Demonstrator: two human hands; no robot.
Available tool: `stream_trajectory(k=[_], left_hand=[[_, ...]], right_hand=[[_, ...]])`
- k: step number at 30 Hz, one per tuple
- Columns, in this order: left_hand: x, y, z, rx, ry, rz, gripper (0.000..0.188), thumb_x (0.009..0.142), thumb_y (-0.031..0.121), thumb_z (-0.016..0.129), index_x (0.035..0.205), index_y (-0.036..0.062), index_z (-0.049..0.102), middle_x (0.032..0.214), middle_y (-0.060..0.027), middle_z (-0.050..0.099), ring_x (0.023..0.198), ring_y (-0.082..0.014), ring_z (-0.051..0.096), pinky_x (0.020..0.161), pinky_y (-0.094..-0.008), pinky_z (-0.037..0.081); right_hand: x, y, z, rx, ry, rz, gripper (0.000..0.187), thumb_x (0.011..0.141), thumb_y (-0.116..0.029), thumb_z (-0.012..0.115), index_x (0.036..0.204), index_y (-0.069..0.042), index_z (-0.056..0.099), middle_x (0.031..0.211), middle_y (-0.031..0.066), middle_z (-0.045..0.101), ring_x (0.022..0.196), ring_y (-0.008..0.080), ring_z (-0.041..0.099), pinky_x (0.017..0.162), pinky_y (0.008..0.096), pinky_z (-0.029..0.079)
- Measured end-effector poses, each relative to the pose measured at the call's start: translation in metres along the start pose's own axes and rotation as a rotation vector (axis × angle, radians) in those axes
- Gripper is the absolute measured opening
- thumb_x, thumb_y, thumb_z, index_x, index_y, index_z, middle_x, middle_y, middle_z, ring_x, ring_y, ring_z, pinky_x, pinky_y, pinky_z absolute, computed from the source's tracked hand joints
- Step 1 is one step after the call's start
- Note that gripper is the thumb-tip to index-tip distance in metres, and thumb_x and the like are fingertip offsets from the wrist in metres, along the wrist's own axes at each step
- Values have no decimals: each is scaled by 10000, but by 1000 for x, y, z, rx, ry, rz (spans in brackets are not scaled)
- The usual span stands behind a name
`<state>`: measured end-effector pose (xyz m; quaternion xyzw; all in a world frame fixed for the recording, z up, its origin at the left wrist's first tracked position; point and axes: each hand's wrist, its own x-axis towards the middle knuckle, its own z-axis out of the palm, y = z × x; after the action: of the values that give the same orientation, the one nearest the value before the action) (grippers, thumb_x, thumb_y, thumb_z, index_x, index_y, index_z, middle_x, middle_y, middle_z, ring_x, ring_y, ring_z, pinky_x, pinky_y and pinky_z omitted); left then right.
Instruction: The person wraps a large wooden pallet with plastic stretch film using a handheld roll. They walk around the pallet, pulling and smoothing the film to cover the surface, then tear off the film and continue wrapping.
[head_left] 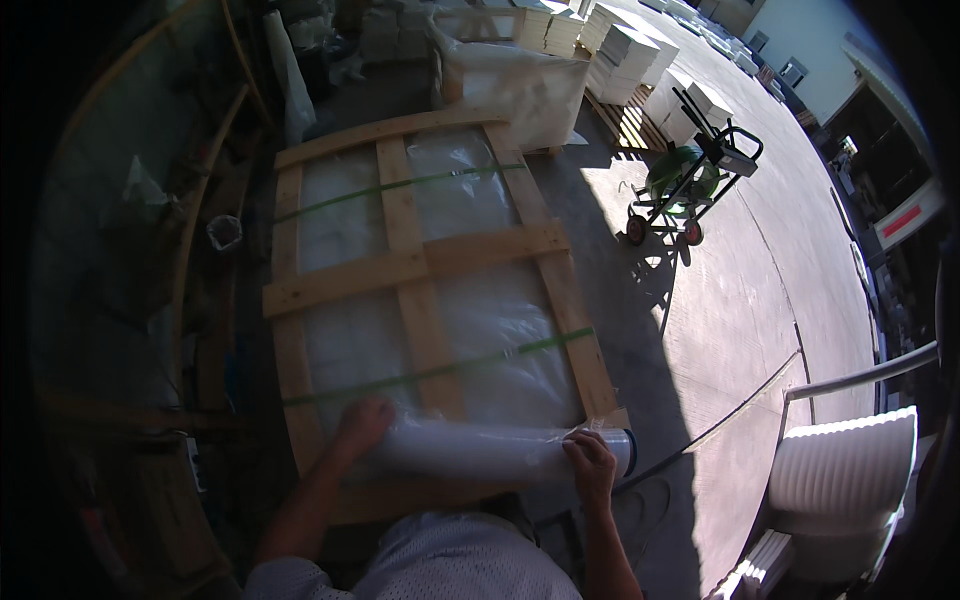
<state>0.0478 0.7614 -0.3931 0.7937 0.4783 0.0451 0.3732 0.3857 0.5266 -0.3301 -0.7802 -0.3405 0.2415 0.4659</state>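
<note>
A wide roll of clear stretch film (470,452) lies crosswise over the near end of a wood-framed crate (400,220). My right hand (590,462) is at the roll's right end, fingers curled and pinched on the film near its dark-rimmed core. By the roll's left end is my left hand (366,420); motion blurs its fingers, so their grip cannot be made out. Under the crate's wooden slats sits a load wrapped in plastic. Two green straps (440,378) run across it, the nearer one just beyond my hands.
A black hand truck (700,180) with red-hubbed wheels stands on the concrete floor at right. Stacked white blocks (625,60) and a wrapped pallet load (515,90) are behind. Wooden frames (185,270) line the left side. A ribbed white roll (840,470) stands at lower right.
</note>
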Motion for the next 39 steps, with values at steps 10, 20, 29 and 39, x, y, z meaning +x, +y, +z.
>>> stream_trajectory(k=[10,20,29,39], left_hand=[[-13,27,-6,-619,238,-121,253,926,219,549,881,-12,640,727,-88,648,672,-201,634,641,-341,500],[-13,45,-29,-937,188,-307,259,940,239,534,804,29,600,680,-58,625,584,-120,559,544,-257,428],[-9,36,-31,-591,188,28,302,967,239,510,758,36,588,645,-36,581,544,-91,500,515,-245,405],[22,-2,-50,-892,-8,-337,263,979,235,489,958,0,606,731,-96,647,591,-160,587,544,-294,487]], right_hand=[[-20,-20,1,74,123,23,195,852,-123,660,973,29,674,968,122,676,910,223,630,821,314,472],[28,-46,7,516,273,311,215,848,-171,698,944,20,679,794,19,632,716,98,541,688,245,427],[21,-88,11,315,139,159,203,863,-169,680,950,14,689,802,21,636,740,101,552,700,243,431],[38,-101,19,456,84,197,207,859,-162,666,920,35,687,762,21,619,700,95,527,656,239,410]])
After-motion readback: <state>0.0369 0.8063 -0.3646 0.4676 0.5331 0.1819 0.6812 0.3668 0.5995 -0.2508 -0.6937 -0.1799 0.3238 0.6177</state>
